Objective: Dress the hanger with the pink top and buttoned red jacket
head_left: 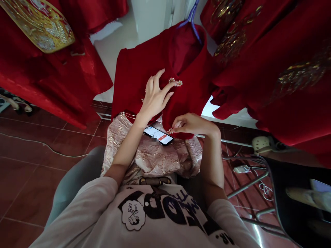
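Note:
A red velvet jacket hangs in front of me on a purple hanger. My left hand lies on its front with fingers spread, fingertips beside a pearl-and-gold clasp. My right hand is closed in a pinch on the jacket's lower edge at another small pearl clasp. A phone with a lit screen lies on pink-gold crumpled fabric in my lap.
Red embroidered garments hang at the left and right. A metal-framed chair stands at my right. A white cable runs over the red tiled floor, and a white plug lies near the chair.

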`<move>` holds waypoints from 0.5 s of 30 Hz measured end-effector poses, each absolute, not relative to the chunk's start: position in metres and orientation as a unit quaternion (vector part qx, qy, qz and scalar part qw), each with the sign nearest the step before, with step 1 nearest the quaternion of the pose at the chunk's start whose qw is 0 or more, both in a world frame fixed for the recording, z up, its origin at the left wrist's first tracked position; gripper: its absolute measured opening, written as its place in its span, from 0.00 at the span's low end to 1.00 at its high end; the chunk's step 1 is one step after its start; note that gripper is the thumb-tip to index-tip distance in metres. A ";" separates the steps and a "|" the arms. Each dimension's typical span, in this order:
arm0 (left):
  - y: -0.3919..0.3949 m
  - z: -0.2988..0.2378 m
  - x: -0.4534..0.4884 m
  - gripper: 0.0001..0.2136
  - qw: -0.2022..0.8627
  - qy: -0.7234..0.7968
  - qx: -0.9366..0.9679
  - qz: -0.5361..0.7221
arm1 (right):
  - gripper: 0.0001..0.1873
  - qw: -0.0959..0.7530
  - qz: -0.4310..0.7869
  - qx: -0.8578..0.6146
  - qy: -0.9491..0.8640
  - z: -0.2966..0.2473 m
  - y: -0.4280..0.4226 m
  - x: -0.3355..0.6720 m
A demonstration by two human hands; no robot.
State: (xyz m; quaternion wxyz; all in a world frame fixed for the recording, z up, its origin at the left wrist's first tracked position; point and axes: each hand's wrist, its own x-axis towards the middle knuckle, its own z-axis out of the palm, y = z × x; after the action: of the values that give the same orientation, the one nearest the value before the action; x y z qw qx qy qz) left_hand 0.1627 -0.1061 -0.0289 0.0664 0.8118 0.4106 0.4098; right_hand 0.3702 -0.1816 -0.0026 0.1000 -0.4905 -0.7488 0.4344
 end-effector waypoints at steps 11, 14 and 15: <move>-0.080 -0.038 0.179 0.17 0.022 0.420 0.786 0.452 | 0.13 0.095 0.440 -0.493 -0.745 -0.001 -0.181 0.364; -0.083 -0.034 0.174 0.15 0.035 0.394 0.806 0.440 | 0.13 0.093 0.437 -0.495 -0.745 -0.001 -0.182 0.364; -0.085 -0.033 0.172 0.14 0.033 0.389 0.812 0.434 | 0.13 0.092 0.437 -0.494 -0.746 -0.001 -0.182 0.364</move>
State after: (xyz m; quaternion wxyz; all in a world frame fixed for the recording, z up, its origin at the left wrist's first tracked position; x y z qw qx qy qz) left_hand 0.1720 -0.0846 -0.0327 0.0329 0.8121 0.3886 0.4341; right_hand 0.3638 -0.1816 -0.0010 0.0921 -0.4936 -0.7463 0.4370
